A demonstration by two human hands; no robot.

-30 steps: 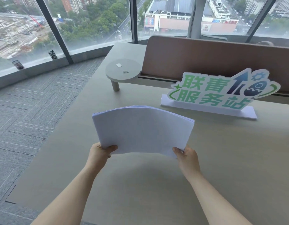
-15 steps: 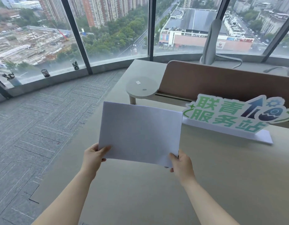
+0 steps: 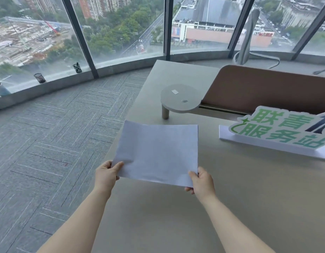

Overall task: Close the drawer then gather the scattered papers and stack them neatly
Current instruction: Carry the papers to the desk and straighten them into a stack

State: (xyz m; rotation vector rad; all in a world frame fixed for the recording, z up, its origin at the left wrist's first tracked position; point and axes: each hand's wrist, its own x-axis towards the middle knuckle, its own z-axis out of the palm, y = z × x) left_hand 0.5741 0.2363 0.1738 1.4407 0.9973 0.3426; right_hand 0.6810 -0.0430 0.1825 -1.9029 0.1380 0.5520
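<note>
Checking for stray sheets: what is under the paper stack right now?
The paper stack is held upright by the left hand and right hand. Below its lower edge, bare desk shows, no loose sheets. The desk patch behind it is hidden.

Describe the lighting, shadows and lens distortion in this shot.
Head view: soft, even daylight enters through the windows; the paper stack, pinched by the left hand and right hand, casts only a faint, diffuse shadow on the desk; wide-angle distortion bends the window frames and sill; no strong glare, focus reasonably sharp throughout.
</note>
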